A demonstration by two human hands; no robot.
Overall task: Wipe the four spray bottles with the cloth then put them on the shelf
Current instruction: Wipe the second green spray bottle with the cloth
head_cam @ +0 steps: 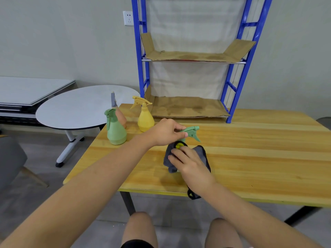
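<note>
My left hand [166,133] grips the green trigger head of a spray bottle [191,132] near the middle of the wooden table [250,158]. My right hand [189,163] holds a dark grey cloth [200,153] wrapped around that bottle's body, so only a bit of yellow-green shows. Three more bottles stand at the table's far left: a green one [115,130], a peach one with a grey head [120,115] behind it, and a yellow one [145,117]. The blue shelf [232,104] stands at the back of the table, its cardboard-lined levels bare.
A round white table [77,108] stands left of the wooden table, with a white bench [26,90] behind it. A grey chair [10,158] sits at the far left. My knees show below the table's front edge.
</note>
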